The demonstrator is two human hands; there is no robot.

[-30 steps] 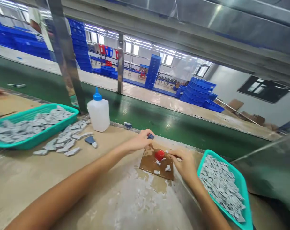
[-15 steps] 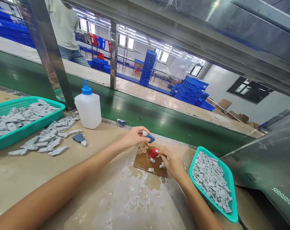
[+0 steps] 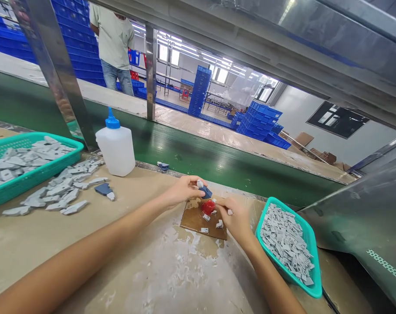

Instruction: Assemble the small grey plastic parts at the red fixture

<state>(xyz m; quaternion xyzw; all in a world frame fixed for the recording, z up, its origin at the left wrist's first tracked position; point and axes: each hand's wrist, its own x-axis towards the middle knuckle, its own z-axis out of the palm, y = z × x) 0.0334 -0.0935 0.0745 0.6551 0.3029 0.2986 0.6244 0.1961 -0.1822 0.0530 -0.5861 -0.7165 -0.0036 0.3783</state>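
Board [image 3: 193, 219] between bottle [image 3: 116, 150] and right basket [image 3: 316, 267]

Bright, cool light from ceiling tubes [image 3: 214, 58] and far windows [image 3: 175, 57], pale glare on the green conveyor [image 3: 184, 152] and overhead metal panel [image 3: 263, 26], sheen on the wet desk [image 3: 184, 274], wide-angle stretch at the edges, right hand [image 3: 235, 218] slightly blurred

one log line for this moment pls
left hand: holds blue-and-grey piece | right hand: beside red object | brown board: under red object | white bottle: upright
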